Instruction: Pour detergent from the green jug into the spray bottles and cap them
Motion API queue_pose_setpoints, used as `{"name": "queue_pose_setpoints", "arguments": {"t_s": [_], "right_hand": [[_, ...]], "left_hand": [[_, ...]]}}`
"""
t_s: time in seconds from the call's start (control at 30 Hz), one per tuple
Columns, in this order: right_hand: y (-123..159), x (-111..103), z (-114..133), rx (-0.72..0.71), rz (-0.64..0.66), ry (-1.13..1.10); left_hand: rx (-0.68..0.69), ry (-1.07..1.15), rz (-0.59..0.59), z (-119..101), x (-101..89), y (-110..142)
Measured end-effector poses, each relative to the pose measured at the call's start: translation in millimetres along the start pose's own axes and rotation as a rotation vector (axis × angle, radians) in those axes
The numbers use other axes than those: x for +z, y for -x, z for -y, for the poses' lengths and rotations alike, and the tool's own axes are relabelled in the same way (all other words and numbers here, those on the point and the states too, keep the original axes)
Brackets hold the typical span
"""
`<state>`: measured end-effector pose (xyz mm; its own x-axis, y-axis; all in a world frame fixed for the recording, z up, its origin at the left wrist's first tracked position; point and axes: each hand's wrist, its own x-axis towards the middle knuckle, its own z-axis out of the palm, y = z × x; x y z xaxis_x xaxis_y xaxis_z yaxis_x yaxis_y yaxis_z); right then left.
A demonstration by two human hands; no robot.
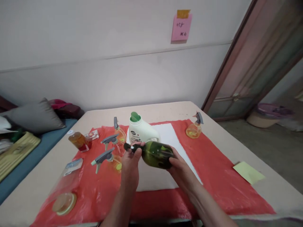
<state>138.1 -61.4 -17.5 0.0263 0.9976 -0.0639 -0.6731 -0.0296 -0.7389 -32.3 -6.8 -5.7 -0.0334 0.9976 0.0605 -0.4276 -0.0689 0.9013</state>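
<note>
I hold a dark green glass bottle (156,153) tilted on its side above a white sheet (165,157) on a red plastic cover (213,170). My left hand (131,162) is closed round the bottle's neck, near its black cap (126,146). My right hand (177,167) grips the bottle's body from below. Just behind the bottle stands a white jug with a green cap (139,129).
Three spray bottles with grey triggers (111,148) stand left of my hands; another (195,127) stands at the right. An amber bottle (78,140), a clear jar lying down (65,192), small packets (92,135), a yellow note (248,171). Cushions (35,116) left of the table.
</note>
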Motion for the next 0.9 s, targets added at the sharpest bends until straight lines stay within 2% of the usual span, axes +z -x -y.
{"name": "queue_pose_setpoints", "arguments": {"t_s": [0.13, 0.23, 0.3, 0.33, 0.43, 0.53, 0.6, 0.73, 0.77, 0.9], "right_hand": [[5.1, 4.6, -6.4, 0.003, 0.011, 0.033], [7.9, 3.2, -12.7, 0.207, -0.025, 0.14], [9.8, 3.2, -16.9, 0.332, -0.042, 0.202], [10.8, 3.9, -18.0, 0.352, -0.039, 0.223], [13.7, 7.2, -15.2, 0.264, -0.004, 0.243], [14.2, 7.6, -7.4, 0.149, 0.021, 0.262], [12.6, 4.1, -5.1, 0.166, 0.026, 0.303], [9.2, -6.0, -7.9, 0.379, 0.01, 0.332], [8.8, -7.6, -7.9, 0.379, -0.001, 0.33], [7.3, -7.7, -2.7, 0.202, 0.021, 0.251]], "left_hand": [[-0.04, 0.064, 0.055, -0.5, 6.0, 7.1], [-0.046, 0.063, 0.112, -5.1, 5.7, 7.9], [-0.045, 0.065, 0.095, -5.4, 4.8, 7.2], [-0.043, 0.073, 0.061, -4.4, 4.6, 6.6], [-0.032, 0.102, -0.033, 0.3, 5.0, 4.6], [0.001, 0.109, -0.057, 2.7, 6.5, 3.2], [0.006, 0.106, -0.039, 2.2, 6.9, 3.2], [-0.01, 0.059, -0.019, 1.7, 6.3, 4.7], [-0.005, 0.042, -0.026, 2.0, 6.3, 5.2], [0.007, 0.006, -0.03, 3.2, 7.6, 7.3]]}}
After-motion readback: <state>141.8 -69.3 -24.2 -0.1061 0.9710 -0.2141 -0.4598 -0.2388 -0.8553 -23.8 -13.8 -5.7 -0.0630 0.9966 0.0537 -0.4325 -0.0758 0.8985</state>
